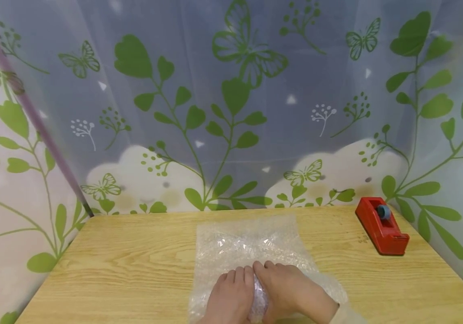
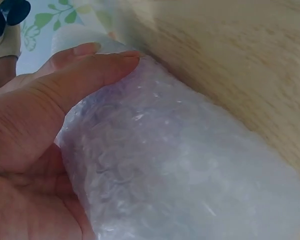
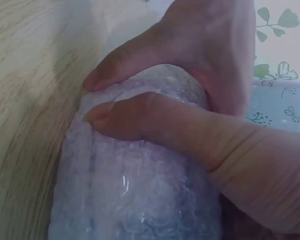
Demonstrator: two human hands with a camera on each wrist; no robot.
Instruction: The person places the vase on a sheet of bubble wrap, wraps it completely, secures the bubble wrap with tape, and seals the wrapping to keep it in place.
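Grips: 2, both bare hands, one left grip [image 1: 231, 292], one right grip [image 1: 288, 288]. Wrapped bundle [image 1: 259, 300]: 1; item count inside, can't tell. Bubble wrap sheet [image 1: 251, 229]: 1 spread out. Red tape dispenser [image 1: 386, 236]: 1. Tape roll [image 1: 383, 212]: 1, in dispenser. Counter [image 1: 134, 261]: 1. Pale sleeve [image 1: 349, 316]: 1 in head view. Purple strip [image 1: 37, 121]: 1, left side. Back curtain [image 1: 199, 27] prints, head view: green butterflies [image 1: 237, 47] 5, clouds [image 1: 128, 162] 2, white sprigs [image 1: 83, 129] 2. White triangles [image 1: 291, 99]: at least 5. Leaves: many, uncounted.
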